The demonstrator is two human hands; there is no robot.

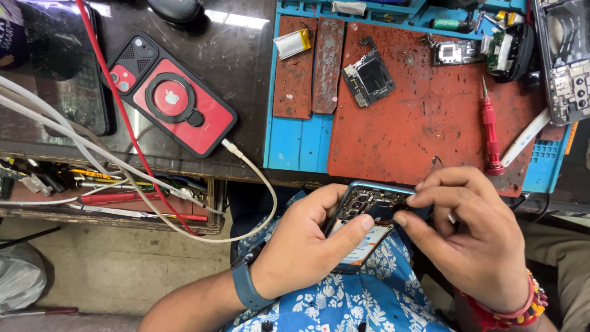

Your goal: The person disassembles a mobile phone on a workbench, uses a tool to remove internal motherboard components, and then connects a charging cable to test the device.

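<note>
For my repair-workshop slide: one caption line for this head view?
Left hand steadies an opened phone while right hand fingers probe inside, near a red screwdriver.

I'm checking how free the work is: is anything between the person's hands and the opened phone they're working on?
Nothing visible. The left hand grips the opened phone directly, thumb across its lower part, and the right hand has its fingertips on the upper edge. The red screwdriver lies apart on the red mat.
</note>
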